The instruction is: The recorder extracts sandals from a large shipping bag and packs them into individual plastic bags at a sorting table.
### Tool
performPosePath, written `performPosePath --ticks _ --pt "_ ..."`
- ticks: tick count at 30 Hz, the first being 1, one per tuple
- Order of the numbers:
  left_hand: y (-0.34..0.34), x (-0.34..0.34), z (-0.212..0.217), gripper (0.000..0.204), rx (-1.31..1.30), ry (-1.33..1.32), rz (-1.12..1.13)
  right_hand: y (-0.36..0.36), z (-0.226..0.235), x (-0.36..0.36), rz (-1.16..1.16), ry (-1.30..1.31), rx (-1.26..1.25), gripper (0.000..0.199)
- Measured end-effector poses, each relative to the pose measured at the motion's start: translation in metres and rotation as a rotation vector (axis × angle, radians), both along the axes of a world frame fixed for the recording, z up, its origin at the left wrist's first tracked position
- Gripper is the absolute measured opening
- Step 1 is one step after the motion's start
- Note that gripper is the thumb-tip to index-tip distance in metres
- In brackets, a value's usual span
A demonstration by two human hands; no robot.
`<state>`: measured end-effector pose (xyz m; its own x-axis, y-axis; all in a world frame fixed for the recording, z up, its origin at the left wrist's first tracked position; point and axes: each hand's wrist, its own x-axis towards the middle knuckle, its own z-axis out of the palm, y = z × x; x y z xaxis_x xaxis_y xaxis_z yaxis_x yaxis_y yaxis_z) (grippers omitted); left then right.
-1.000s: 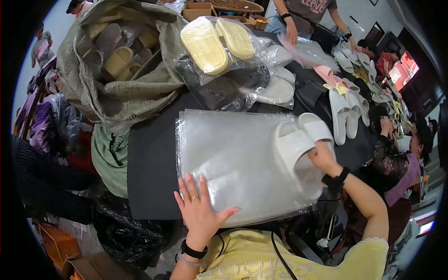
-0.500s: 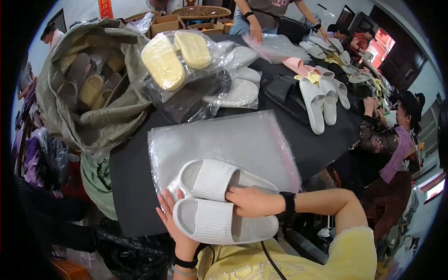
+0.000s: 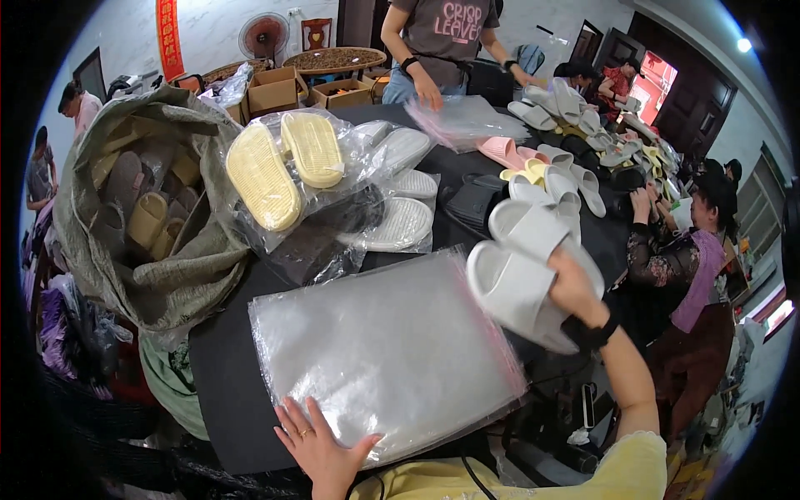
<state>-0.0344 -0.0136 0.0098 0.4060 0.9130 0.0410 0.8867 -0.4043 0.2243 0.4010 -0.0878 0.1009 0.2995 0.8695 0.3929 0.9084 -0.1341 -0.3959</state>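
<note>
A pair of white slide slippers [image 3: 510, 287] is gripped in my right hand [image 3: 577, 287], raised to the right of the plastic bags and slightly blurred. The fingers close round the inner sides of the two straps. Flat on the dark table lies a stack of clear plastic bags [image 3: 387, 342] with a pink strip along its right edge. My left hand [image 3: 323, 446] rests on the stack's near left corner, fingers spread, holding nothing. Beyond the raised pair, more white slippers [image 3: 562, 187] and a dark pair [image 3: 475, 200] lie on the table, partly covered.
At the left stands a woven sack [image 3: 150, 292] full of slippers. Bagged yellow slippers [image 3: 262, 179] and bagged white slippers [image 3: 400, 223] are piled behind the bags. Across the table a person [image 3: 442, 42] handles another bag stack [image 3: 467, 121]. Another person [image 3: 679, 242] sits at the right.
My right hand has carried the white slippers from above the bags to the right and away from me. My left hand has let go of them and now lies on the bags. The view has tilted up.
</note>
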Motion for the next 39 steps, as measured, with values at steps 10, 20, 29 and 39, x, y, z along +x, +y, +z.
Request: performPosePath --ticks 10,20,29,39 --pt "0.007 0.008 -0.002 0.116 0.046 -0.026 -0.021 0.071 0.04 0.077 -0.219 -0.246 0.339 0.039" --pt "0.003 0.002 -0.001 0.11 0.065 -0.059 -0.039 0.088 0.016 -0.144 0.847 1.58 -0.687 0.04" --pt "0.003 0.004 0.001 0.104 0.087 -0.047 -0.039 0.159 -0.118 -0.091 0.733 2.222 -0.709 0.043" --pt "0.002 0.003 -0.007 0.095 0.087 -0.023 -0.033 0.149 -0.111 -0.096 0.695 1.993 -0.53 0.046"
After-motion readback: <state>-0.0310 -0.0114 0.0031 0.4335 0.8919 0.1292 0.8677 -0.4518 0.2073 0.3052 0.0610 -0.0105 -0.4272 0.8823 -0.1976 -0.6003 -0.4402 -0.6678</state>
